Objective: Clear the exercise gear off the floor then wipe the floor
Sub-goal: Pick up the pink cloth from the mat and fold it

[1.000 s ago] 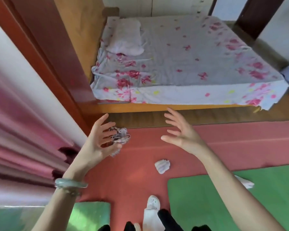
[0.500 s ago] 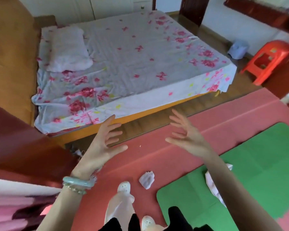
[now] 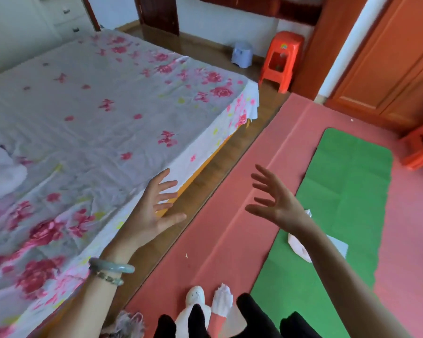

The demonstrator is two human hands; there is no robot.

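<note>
My left hand [image 3: 154, 211] is raised, fingers spread and empty, over the bed's near edge. Level with it, my right hand [image 3: 275, 200] hangs over the pink floor mat [image 3: 232, 215], fingers straight and spread, holding nothing. A green exercise mat [image 3: 347, 191] lies on the pink mat to the right. A white cloth [image 3: 300, 245] rests on the green mat, partly hidden behind my right forearm. A small crumpled white cloth [image 3: 222, 297] lies by my feet. A greyish tangled bundle [image 3: 126, 324] shows at the bottom edge under my left arm.
A bed [image 3: 95, 118] with a flowered sheet fills the left. A strip of wooden floor [image 3: 205, 181] runs between bed and pink mat. A red plastic stool [image 3: 282, 61] and a pale blue small stool [image 3: 241, 53] stand at the back. An orange cabinet [image 3: 388, 57] is at right.
The view swung right, from the bed head toward the room's far side. My left hand let go of the tangled bundle it held a second ago. Both hands stay raised and spread.
</note>
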